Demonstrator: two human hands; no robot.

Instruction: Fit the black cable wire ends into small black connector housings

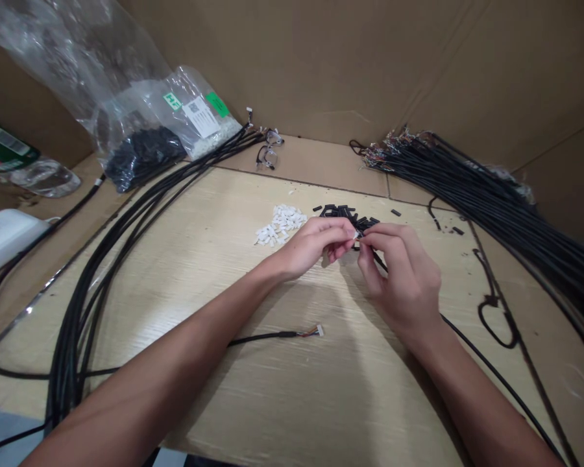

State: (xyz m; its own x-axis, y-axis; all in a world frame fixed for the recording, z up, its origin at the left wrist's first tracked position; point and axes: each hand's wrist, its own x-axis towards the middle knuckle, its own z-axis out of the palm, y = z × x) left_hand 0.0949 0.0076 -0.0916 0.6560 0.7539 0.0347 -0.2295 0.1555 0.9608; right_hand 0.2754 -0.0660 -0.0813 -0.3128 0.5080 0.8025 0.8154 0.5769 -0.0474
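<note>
My left hand (311, 245) pinches a small white connector (355, 235) between thumb and fingertips. Close against it, my right hand (401, 272) grips the thin wires at the end of a black cable (491, 376), which runs back under my right forearm. The fingertips hide most of the contact, so I cannot tell whether a wire sits in the connector. Just beyond my hands lie a heap of white connectors (279, 226) and a heap of short black tubes (338, 211). A cable end with a white plug (320, 330) rests on the board below my left wrist.
Black cables (111, 240) curve along the left; a thick bundle with stripped ends (467, 175) lies at right. Clear bags (194, 117), glasses (267, 157), a bottle (24, 162) and a white box (10, 239) stand around. Cardboard walls (321, 65) enclose the back.
</note>
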